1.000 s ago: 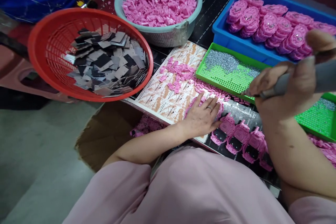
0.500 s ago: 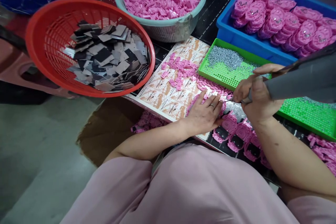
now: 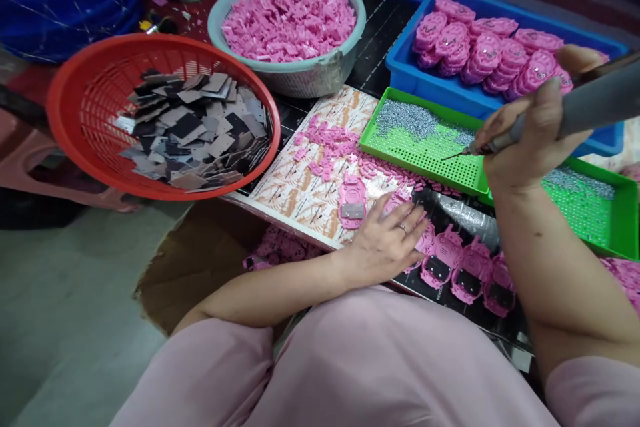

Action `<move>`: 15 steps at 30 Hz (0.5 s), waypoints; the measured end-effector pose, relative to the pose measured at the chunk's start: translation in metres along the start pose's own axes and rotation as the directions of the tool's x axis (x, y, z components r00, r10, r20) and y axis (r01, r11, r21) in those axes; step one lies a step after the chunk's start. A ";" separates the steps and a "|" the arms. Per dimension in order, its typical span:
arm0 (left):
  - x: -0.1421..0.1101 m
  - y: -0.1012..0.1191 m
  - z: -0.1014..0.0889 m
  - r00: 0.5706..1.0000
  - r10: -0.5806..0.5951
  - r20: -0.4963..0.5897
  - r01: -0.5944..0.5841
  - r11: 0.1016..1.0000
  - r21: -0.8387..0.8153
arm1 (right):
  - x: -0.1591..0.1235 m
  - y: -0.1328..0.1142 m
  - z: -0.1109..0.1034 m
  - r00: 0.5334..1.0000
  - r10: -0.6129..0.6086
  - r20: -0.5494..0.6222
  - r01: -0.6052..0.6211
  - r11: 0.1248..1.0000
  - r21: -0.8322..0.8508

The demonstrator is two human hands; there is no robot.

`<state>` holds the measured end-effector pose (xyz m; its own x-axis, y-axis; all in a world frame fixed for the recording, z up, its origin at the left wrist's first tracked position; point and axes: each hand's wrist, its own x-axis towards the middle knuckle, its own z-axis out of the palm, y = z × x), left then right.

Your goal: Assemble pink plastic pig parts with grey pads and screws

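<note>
The left hand (image 3: pixel 385 243) lies flat, fingers spread and loosely open, partly covering the row of pink casings (image 3: pixel 443 255) on the table (image 3: pixel 285 192); 1 casing sits just left of it. The right hand (image 3: pixel 527 140) wraps firmly around a grey screwdriver (image 3: pixel 597 107), its tip above a green tray (image 3: pixel 423 152) of small screws (image 3: pixel 407 120).

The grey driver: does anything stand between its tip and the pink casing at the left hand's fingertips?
Yes: the near rim of the green tray and small pink parts lie between; the left hand also covers part of the pink casing.
</note>
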<state>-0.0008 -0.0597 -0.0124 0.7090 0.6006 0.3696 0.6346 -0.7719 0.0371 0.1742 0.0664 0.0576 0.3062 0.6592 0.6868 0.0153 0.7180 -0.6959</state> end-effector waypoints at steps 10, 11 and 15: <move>0.015 0.000 0.009 0.991 0.005 0.134 -0.007 1.000 0.013 | -0.005 0.035 0.006 0.989 0.143 0.034 -0.136 0.977 -0.164; 0.018 -0.002 0.010 0.990 -0.006 0.142 0.004 1.000 0.015 | -0.005 0.036 0.007 0.989 0.144 0.037 -0.138 0.981 -0.139; 0.024 -0.003 0.013 0.988 -0.034 0.149 0.034 0.999 0.001 | -0.006 0.036 0.009 0.990 0.130 0.056 -0.123 0.986 -0.109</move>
<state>0.0183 -0.0404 -0.0158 0.7251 0.6507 0.2254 0.6586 -0.7509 0.0489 0.1643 0.0903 0.0298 0.2521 0.7584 0.6011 0.0814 0.6023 -0.7941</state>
